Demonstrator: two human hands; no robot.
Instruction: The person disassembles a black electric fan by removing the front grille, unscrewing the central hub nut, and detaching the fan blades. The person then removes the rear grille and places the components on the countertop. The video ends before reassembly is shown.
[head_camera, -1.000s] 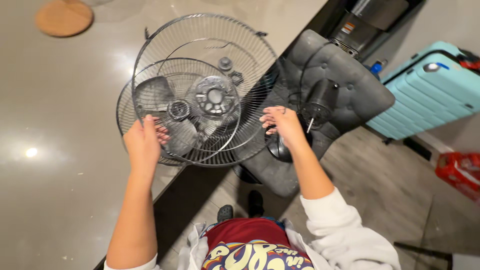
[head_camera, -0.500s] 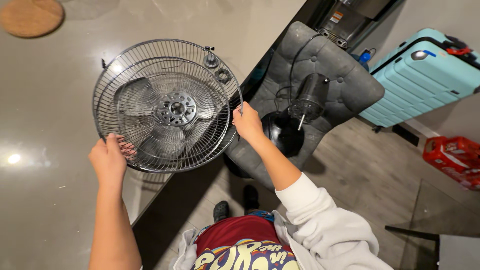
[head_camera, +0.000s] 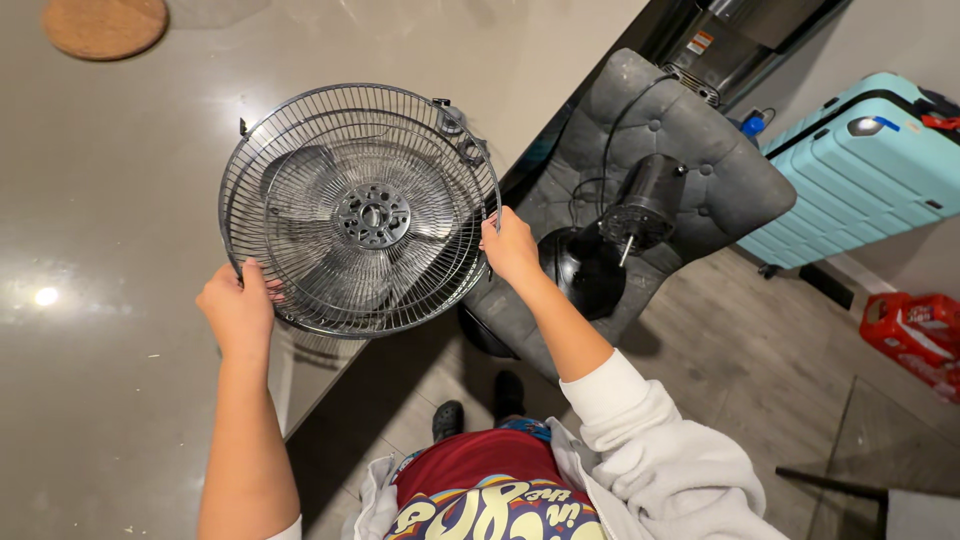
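Shirt hem, dark red with a printed pattern, sits nearest at the bottom edge, with my white sleeve (head_camera: 650, 450) pushed up on the right arm; left forearm is bare.

Left hand (head_camera: 238, 305) grips the near-left rim of the wire fan guard (head_camera: 300, 140), fingers curled around the outer ring. Right hand (head_camera: 510, 248) is closed on the right edge of the same rim. Guard lies roughly flat, held between both hands over the near edge of the grey countertop (head_camera: 100, 300). Through the wires I see the round metal hub (head_camera: 372, 215) at centre and a translucent fan blade (head_camera: 310, 185) lying inside. A second wire ring appears nested within the outer one; whether the two halves are clipped together I cannot tell.

Just right of my right hand, lower down, a dark tufted chair (head_camera: 690, 140) carries the fan motor (head_camera: 645, 205) with its bare shaft pointing toward me, and the black round base (head_camera: 582, 268) beside it. A black cord loops over the chair back.

Wood-look floor (head_camera: 760, 380) beyond. Farther right: a light blue hard-shell suitcase (head_camera: 860, 170) and a red package (head_camera: 915, 325). Far corner of the countertop, top left: a round cork mat (head_camera: 105, 25).
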